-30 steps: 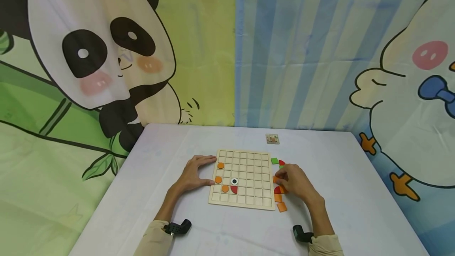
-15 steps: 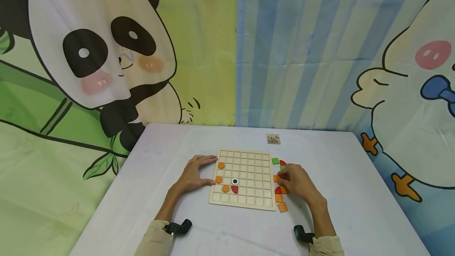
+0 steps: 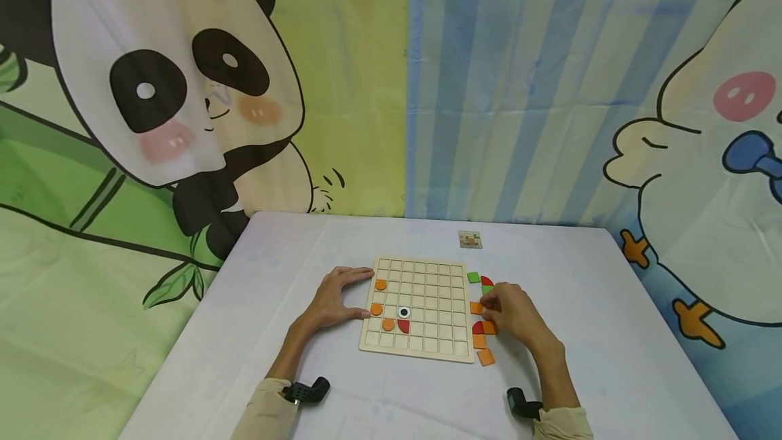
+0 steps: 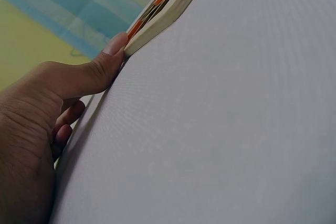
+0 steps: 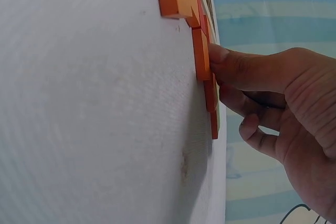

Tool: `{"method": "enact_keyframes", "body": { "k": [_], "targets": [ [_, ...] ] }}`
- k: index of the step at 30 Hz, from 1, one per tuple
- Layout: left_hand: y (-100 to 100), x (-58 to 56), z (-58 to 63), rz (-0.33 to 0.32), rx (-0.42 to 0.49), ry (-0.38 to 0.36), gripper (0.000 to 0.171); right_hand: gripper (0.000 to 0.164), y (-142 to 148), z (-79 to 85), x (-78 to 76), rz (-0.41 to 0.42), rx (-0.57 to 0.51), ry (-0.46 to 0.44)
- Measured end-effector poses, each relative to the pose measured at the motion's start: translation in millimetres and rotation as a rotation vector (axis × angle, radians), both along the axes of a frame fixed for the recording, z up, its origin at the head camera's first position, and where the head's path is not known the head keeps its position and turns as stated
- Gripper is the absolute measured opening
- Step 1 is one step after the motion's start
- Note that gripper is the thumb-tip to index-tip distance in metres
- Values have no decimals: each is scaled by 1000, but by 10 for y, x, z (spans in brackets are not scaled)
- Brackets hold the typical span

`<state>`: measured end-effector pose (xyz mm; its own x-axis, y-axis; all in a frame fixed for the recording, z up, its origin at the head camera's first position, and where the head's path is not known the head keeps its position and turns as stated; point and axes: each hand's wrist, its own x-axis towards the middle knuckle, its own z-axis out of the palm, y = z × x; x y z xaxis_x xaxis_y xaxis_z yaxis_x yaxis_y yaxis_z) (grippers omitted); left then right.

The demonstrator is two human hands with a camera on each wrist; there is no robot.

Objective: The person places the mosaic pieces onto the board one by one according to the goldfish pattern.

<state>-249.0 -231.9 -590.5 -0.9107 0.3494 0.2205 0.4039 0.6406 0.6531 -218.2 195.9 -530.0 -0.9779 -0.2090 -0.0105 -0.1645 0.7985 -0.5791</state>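
My left hand [image 3: 332, 301] spreads its thumb and fingers along the left edge of a wooden grid board [image 3: 436, 304]. In the left wrist view, the thumb [image 4: 100, 72] touches the board's pale edge [image 4: 168, 19]. Set in the board's cells are an orange disc [image 3: 381, 284] and two more like it, a black-and-white eye disc [image 3: 404, 312] and a red quarter-round tile [image 3: 404, 326]. My right hand [image 3: 516, 314] has its thumb and bent fingers at an orange square tile [image 3: 476, 307] beside the board's right edge. Whether they pinch it is hidden.
More loose tiles lie right of the board: a green square [image 3: 473, 278], red quarter-rounds [image 3: 478, 328] and orange squares [image 3: 485, 357]. A small patterned card [image 3: 470, 240] lies farther back on the white-covered table [image 3: 550, 257]. Printed curtains [image 3: 342, 87] hang behind it.
My right hand shifts very slightly right among the loose tiles. My left hand stays at the board's edge, and the pieces in the cells are unchanged.
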Motion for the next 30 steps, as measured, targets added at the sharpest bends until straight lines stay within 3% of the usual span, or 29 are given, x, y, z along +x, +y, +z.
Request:
{"method": "enact_keyframes", "body": {
  "k": [30],
  "targets": [
    [9, 11, 11, 1, 1, 8, 91, 16, 45, 9, -12, 60, 14, 37]
  ]
}}
